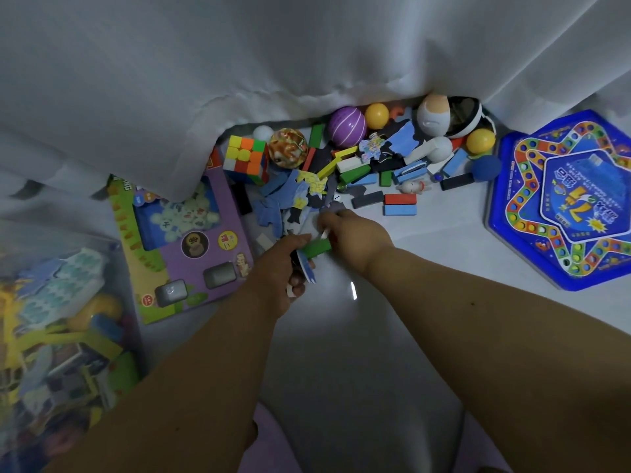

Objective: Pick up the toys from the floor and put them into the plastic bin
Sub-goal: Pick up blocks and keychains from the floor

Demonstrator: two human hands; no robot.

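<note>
Bin (pixel 51 302) left of toy pile (pixel 358 165)

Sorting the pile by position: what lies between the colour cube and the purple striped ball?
In the head view, a mottled orange-green ball lies between the colour cube and the purple striped ball, with an upright green block beside it.

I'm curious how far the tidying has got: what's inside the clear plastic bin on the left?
The plastic bin holds a blurred jumble of toys seen through its wall: yellow, blue and green pieces and something pale teal. Individual toys and the bin's bottom can't be made out.

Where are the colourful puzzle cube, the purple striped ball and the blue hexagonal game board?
Colourful puzzle cube (pixel 246 159), head view, front face.
Purple striped ball (pixel 347 126), head view, its middle.
Blue hexagonal game board (pixel 577 196), head view, centre panel.
</note>
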